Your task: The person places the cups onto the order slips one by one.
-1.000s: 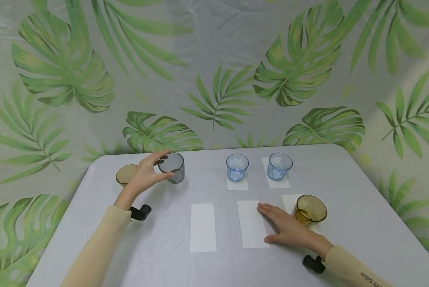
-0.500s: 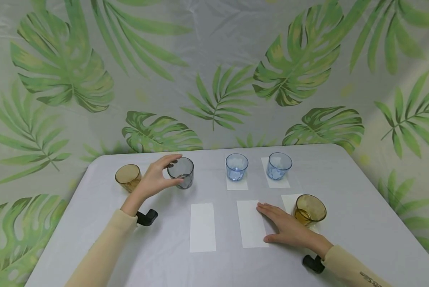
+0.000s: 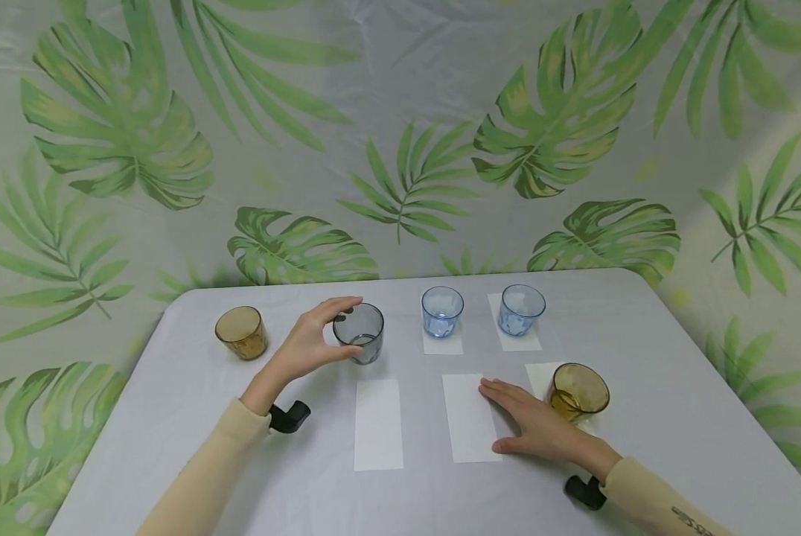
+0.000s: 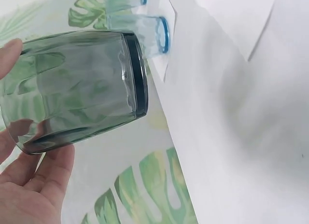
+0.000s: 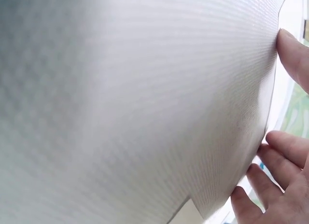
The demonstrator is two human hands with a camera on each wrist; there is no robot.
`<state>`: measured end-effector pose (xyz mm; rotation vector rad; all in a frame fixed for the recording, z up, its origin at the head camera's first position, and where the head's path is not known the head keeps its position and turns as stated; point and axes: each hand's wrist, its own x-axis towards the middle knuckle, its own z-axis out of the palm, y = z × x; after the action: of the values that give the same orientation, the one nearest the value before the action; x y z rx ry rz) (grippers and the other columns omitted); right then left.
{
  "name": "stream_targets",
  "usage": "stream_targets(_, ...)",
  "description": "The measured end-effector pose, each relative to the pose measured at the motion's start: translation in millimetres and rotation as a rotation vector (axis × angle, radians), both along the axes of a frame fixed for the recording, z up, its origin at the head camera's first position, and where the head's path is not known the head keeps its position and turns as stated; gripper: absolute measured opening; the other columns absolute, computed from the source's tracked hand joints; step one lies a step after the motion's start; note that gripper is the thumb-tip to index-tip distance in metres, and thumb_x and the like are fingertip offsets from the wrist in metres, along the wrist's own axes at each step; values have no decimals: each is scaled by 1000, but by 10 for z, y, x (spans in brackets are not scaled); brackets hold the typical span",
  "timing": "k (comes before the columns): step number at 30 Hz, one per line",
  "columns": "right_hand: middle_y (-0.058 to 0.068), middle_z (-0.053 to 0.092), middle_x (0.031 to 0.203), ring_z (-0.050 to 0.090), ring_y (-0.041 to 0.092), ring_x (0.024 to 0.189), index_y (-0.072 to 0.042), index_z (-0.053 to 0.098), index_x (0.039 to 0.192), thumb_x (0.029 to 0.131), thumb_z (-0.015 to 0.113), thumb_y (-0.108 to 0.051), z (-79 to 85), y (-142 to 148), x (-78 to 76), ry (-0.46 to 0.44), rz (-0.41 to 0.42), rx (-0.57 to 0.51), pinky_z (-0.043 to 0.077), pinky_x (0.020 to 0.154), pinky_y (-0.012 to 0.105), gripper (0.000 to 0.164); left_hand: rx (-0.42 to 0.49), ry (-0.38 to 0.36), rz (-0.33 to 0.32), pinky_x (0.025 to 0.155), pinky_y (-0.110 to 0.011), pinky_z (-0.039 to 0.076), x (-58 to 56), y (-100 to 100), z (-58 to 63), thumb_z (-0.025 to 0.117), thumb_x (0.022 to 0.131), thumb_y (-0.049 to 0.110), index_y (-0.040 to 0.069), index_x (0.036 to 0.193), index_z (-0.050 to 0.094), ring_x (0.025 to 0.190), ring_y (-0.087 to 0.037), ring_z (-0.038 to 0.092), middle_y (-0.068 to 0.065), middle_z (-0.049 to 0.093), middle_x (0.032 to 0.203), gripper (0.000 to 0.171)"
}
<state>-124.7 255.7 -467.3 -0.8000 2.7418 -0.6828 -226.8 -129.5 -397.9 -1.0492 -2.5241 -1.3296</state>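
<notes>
A smoky grey glass (image 3: 360, 335) is held by my left hand (image 3: 310, 342), thumb on its near side and fingers round the far side near the rim. In the left wrist view the grey glass (image 4: 82, 89) hangs above the white tabletop, base toward the table. My right hand (image 3: 541, 424) rests on the table with fingers spread, fingertips at the edge of a white paper rectangle (image 3: 470, 420). Just behind it an amber glass (image 3: 578, 394) stands on another paper, partly covered by the hand. Nearest the grey glass lies a bare white paper rectangle (image 3: 378, 428).
Two blue glasses, a left one (image 3: 442, 313) and a right one (image 3: 521, 311), stand on paper pieces at the back. Another amber glass (image 3: 241, 333) stands at the far left. Behind the table (image 3: 307, 476) hangs a leaf-printed cloth (image 3: 407, 149).
My left hand has carried the grey glass to the right and toward me, away from the left amber glass. The right hand stays in place.
</notes>
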Motion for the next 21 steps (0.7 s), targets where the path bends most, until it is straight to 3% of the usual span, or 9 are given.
stream_targets(10,15,32,151,28,37,137,-2,34,147,79,75,-43,4,-3,-10,-15,-7,6,28,107,55,90,-10,8,-50,94,-45,46,82,224,-49,84,74,16,5,138,50,116,-26,52,-11,50,137,74)
stream_targets(21,15,33,151,29,37,137,-2,35,147,79,75,-43,-9,3,-10,-12,-8,6,29,107,55,90,-3,5,-125,93,-38,47,194,498,-159,84,75,17,6,137,51,117,-22,52,-7,52,136,72)
